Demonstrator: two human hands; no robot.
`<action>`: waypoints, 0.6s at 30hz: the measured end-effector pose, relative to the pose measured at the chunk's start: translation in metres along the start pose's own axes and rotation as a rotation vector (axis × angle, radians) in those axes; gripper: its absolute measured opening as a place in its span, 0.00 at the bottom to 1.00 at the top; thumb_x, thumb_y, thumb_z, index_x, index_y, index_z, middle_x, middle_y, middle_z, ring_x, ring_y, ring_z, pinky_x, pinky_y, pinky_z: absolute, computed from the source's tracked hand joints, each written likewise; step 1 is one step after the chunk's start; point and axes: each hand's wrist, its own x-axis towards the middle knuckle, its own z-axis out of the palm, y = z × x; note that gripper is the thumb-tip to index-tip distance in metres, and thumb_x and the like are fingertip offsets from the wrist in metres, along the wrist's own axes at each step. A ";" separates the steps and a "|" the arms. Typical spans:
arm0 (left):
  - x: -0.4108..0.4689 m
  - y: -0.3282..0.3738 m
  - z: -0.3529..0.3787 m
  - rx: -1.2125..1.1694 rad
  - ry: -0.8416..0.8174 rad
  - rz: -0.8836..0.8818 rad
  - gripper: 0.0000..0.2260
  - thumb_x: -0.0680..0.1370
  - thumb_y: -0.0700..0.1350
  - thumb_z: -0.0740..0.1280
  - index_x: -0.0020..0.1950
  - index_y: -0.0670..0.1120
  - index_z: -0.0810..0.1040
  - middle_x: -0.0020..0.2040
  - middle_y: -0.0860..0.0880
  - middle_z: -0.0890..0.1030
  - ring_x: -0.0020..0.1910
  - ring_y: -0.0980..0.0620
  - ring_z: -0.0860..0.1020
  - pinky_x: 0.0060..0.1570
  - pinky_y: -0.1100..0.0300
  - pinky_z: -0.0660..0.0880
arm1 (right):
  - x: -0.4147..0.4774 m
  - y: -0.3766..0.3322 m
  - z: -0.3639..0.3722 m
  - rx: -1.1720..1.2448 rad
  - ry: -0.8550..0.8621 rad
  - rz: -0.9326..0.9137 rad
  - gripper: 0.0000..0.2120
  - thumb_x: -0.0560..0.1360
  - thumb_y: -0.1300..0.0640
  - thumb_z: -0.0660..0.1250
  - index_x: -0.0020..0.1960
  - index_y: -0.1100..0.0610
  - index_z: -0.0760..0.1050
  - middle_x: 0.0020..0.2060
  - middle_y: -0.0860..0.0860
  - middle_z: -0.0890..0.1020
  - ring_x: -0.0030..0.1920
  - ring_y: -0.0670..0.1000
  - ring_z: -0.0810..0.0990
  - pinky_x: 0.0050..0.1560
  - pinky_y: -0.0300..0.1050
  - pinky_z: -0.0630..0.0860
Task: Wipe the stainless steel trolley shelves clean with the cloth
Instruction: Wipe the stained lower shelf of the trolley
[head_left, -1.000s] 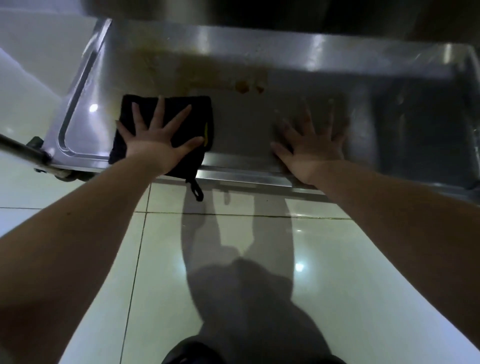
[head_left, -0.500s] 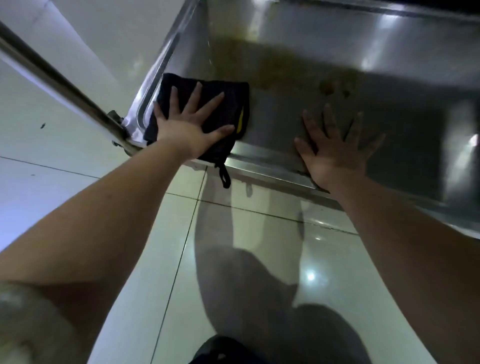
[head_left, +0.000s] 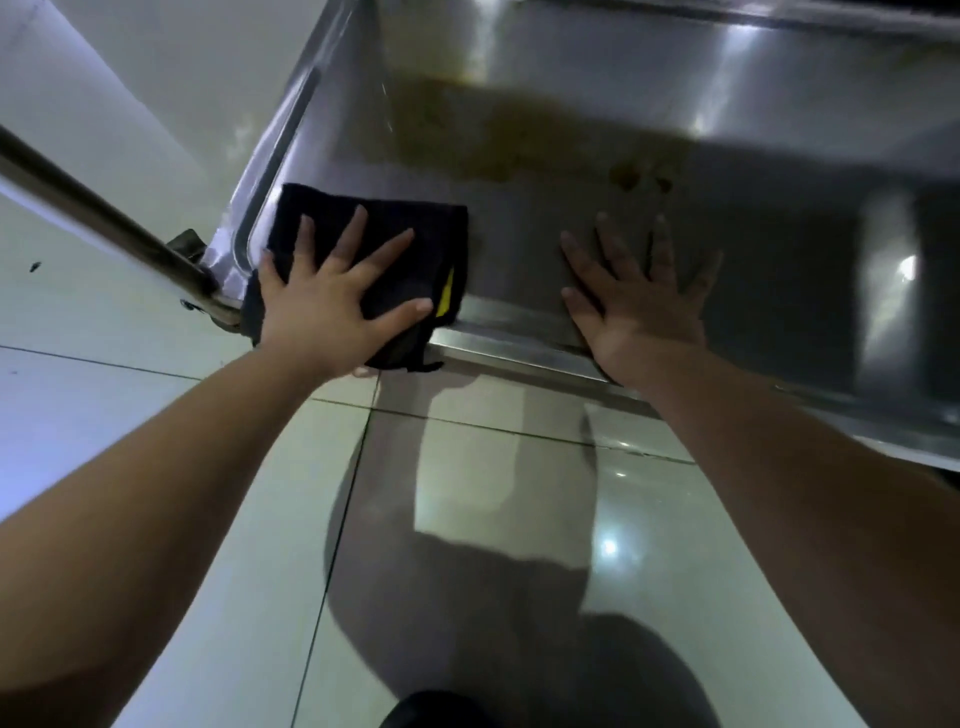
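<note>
The stainless steel trolley shelf (head_left: 597, 104) fills the upper part of the head view, with a raised rim along its near edge. A brownish stain (head_left: 498, 135) spreads across its middle. A folded black cloth (head_left: 415, 228) with a yellow tag lies at the shelf's near left corner, its lower edge hanging over the rim. My left hand (head_left: 332, 296) presses flat on the cloth with fingers spread. My right hand (head_left: 639, 291) rests flat on the bare shelf to the right of the cloth, fingers spread, holding nothing.
A steel trolley handle bar (head_left: 104, 218) runs diagonally at the left down to the shelf corner. Glossy white floor tiles (head_left: 156, 415) lie below the shelf, with my shadow on them. The right side of the shelf lies in dark shade.
My left hand has slid the cloth further into the shelf's near left corner, close to the handle bar. My right hand stays flat on the shelf. The camera has turned and moved closer.
</note>
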 end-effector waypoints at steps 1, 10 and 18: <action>0.012 -0.013 -0.004 0.018 -0.017 -0.023 0.34 0.66 0.82 0.41 0.71 0.78 0.42 0.80 0.58 0.46 0.79 0.41 0.42 0.72 0.33 0.40 | 0.001 -0.001 -0.001 -0.002 0.002 -0.068 0.26 0.77 0.35 0.36 0.75 0.31 0.37 0.78 0.38 0.40 0.78 0.59 0.36 0.69 0.75 0.35; 0.029 -0.016 -0.014 0.063 -0.108 -0.036 0.35 0.66 0.81 0.38 0.72 0.76 0.38 0.81 0.55 0.40 0.77 0.36 0.38 0.70 0.29 0.38 | 0.003 0.006 -0.006 -0.008 0.009 -0.317 0.26 0.78 0.36 0.39 0.76 0.31 0.40 0.78 0.37 0.43 0.78 0.54 0.37 0.71 0.70 0.35; 0.026 0.027 -0.004 0.057 -0.101 0.021 0.33 0.66 0.82 0.42 0.69 0.78 0.37 0.80 0.58 0.39 0.77 0.36 0.38 0.68 0.27 0.38 | 0.000 0.003 -0.004 -0.013 0.003 -0.265 0.27 0.76 0.32 0.36 0.74 0.30 0.36 0.77 0.35 0.39 0.78 0.58 0.35 0.72 0.69 0.33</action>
